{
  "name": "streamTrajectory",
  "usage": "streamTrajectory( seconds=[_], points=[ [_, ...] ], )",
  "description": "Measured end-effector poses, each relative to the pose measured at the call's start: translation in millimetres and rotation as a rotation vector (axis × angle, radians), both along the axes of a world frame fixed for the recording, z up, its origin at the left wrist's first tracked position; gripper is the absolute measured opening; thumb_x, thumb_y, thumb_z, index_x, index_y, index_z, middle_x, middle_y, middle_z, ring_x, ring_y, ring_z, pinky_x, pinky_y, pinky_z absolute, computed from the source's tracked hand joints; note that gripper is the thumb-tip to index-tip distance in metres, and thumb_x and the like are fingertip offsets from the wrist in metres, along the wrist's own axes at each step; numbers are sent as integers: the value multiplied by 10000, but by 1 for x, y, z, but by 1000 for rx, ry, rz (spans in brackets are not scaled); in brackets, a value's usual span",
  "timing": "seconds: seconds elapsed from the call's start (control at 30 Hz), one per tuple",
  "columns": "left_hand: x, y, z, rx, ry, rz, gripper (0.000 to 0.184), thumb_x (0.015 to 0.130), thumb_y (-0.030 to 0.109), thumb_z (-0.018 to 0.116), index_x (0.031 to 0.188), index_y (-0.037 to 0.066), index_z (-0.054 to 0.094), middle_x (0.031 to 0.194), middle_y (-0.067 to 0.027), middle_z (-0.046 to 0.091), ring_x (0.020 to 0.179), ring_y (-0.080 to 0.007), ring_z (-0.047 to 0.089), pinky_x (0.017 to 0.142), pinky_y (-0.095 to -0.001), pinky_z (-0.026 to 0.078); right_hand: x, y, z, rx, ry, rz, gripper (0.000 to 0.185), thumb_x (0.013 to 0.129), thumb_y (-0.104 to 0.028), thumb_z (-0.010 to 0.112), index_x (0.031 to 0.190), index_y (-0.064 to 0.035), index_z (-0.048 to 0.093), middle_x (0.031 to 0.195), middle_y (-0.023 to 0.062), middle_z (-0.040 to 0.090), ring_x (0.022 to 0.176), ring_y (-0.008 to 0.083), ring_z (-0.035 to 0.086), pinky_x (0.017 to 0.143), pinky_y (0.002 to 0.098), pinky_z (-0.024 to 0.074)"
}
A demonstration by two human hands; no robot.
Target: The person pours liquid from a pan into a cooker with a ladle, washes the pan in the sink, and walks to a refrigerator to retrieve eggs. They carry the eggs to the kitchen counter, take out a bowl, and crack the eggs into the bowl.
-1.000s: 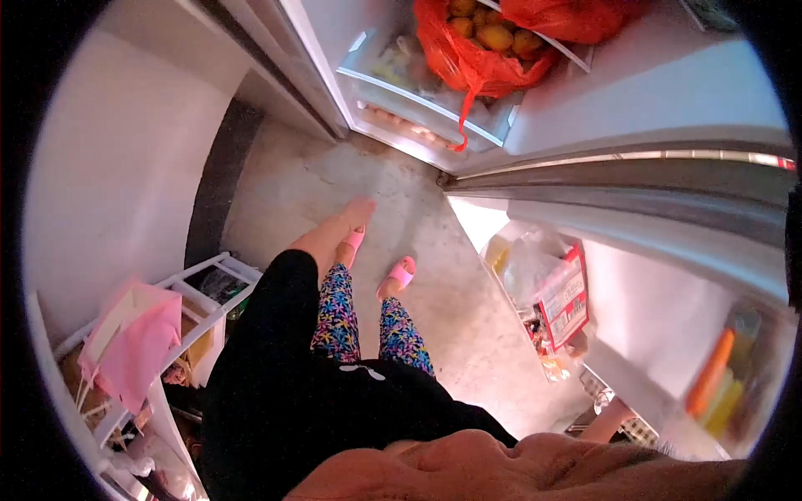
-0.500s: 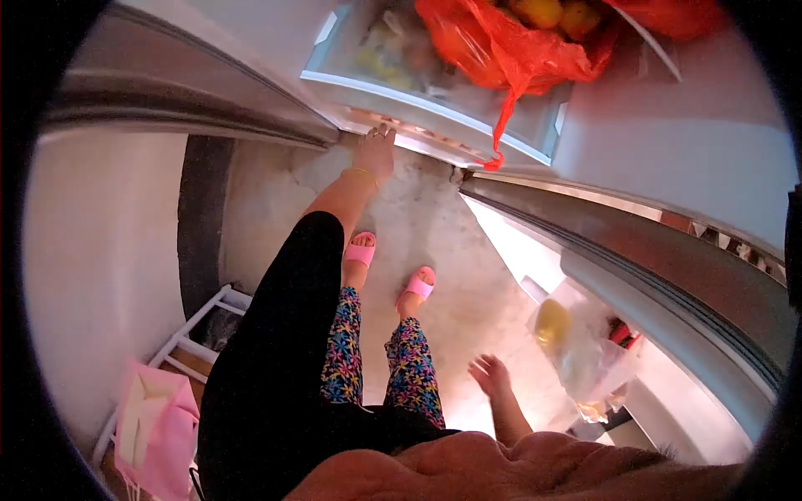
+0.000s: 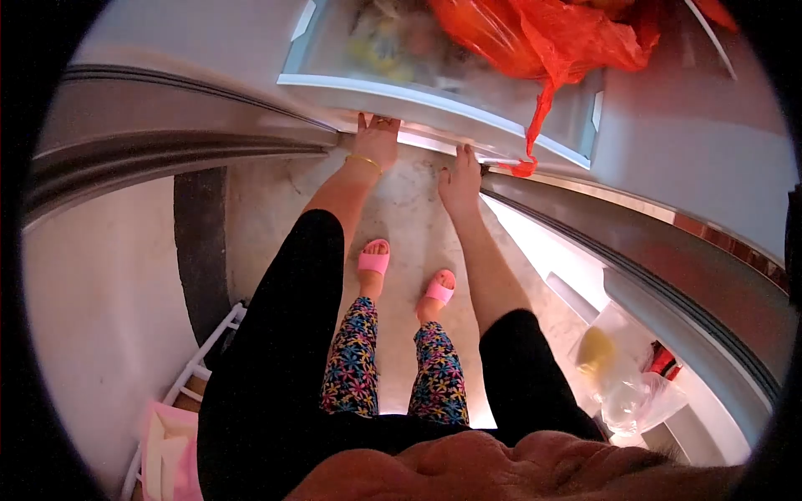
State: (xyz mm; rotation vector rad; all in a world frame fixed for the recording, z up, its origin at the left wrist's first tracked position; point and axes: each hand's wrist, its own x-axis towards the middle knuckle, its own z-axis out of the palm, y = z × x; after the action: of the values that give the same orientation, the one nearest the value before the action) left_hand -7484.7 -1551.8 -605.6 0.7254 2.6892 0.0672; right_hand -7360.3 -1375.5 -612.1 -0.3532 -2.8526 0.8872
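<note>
My left hand [image 3: 377,144] reaches to the lower edge of the open fridge, its fingers spread at the opening below the clear drawer [image 3: 434,102]. To its right, my right hand [image 3: 460,182] is raised at the same low edge with its fingers apart, and nothing shows in it. A red plastic bag [image 3: 543,50] hangs over the drawer's front, its twisted end dangling near my right hand. Blurred yellowish items show through the drawer. What lies under the drawer is mostly hidden.
One fridge door [image 3: 167,179] stands open at the left; the other door [image 3: 652,267] is open at the right, with plastic bags [image 3: 622,376] on its shelf. A white rack [image 3: 194,367] and a pink bag [image 3: 170,455] are at the lower left.
My right hand has come up from the lower right to the fridge's low edge. My left hand has moved forward to that edge from over the floor. The view has shifted closer to the drawer.
</note>
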Motion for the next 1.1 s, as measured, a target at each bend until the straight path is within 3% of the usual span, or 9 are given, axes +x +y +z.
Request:
streamTrajectory(
  seconds=[0.1, 0.17, 0.33, 0.63, 0.73, 0.83, 0.93, 1.07, 1.1],
  points=[
    [0, 4, -5, 34, 53, 44, 631, 823, 165, 511, 1415, 57, 320, 1447, -170, 382, 1354, -312, 349, 1078, -633, 208, -32, 10, 8, 244, -269, 84, 648, 773, -153, 567, 1360, 41, 372, 1419, 215, 378, 1324, 388, 335, 1093, 482, 276],
    [6, 9, -11, 42, 127, 89, 525, 837, 135, 475, 1357, 96, 422, 1430, -131, 418, 1372, -264, 329, 1049, -672, 215, -40, 13, 2, 431, -226, 149, 634, 786, -178, 567, 1355, 32, 383, 1403, 221, 398, 1320, 365, 358, 1083, 500, 286],
    [-2, 14, 7, -69, -38, 80, 622, 844, 195, 522, 1424, 82, 328, 1472, -157, 354, 1355, -288, 358, 1053, -631, 271, -50, 14, 5, 621, -398, 228, 554, 802, -182, 540, 1313, 2, 433, 1392, 184, 429, 1321, 308, 378, 1086, 495, 273],
    [-14, 15, 22, -21, -108, 45, 541, 815, 165, 567, 1334, 70, 443, 1371, -164, 475, 1274, -307, 454, 1000, -562, 373, -56, 19, 6, 578, -336, 237, 601, 820, -182, 541, 1378, -28, 378, 1468, 161, 339, 1378, 329, 285, 1122, 477, 232],
    [-5, 14, 17, -6, 40, 34, 387, 811, 158, 573, 1194, 108, 539, 1227, -115, 582, 1176, -260, 523, 920, -501, 407, -49, 22, 2, 466, -182, 226, 617, 745, -59, 572, 1337, 9, 413, 1374, 202, 418, 1303, 367, 361, 1097, 461, 272],
    [12, 5, 12, 47, 150, 1, 259, 819, 141, 556, 1075, 123, 584, 1095, -90, 643, 1085, -248, 564, 874, -458, 420, -39, 17, -3, 392, -223, 191, 502, 731, -36, 583, 1224, -3, 500, 1255, 189, 496, 1200, 355, 448, 1029, 464, 347],
    [29, -7, 10, 112, 181, -44, 173, 828, 116, 529, 992, 118, 582, 977, -81, 661, 1019, -255, 576, 864, -436, 415, -19, 12, 14, 368, -446, 245, 580, 767, -142, 636, 1290, -15, 419, 1262, 171, 470, 1249, 344, 407, 1032, 436, 360],
    [50, -19, 14, 91, 128, -75, 138, 821, 96, 525, 944, 111, 586, 891, -65, 663, 984, -250, 577, 853, -423, 408, 3, 4, 22, 271, -470, 270, 412, 723, -101, 672, 1096, -20, 517, 1139, 162, 507, 1140, 339, 461, 915, 426, 415],
    [54, -22, 14, 84, 108, -79, 138, 817, 90, 528, 940, 109, 589, 887, -62, 662, 978, -248, 578, 851, -422, 407, 12, -1, 18, 329, -275, 253, 306, 711, -85, 660, 989, -29, 546, 1048, 151, 529, 1037, 320, 494, 844, 425, 425]
  ],
)
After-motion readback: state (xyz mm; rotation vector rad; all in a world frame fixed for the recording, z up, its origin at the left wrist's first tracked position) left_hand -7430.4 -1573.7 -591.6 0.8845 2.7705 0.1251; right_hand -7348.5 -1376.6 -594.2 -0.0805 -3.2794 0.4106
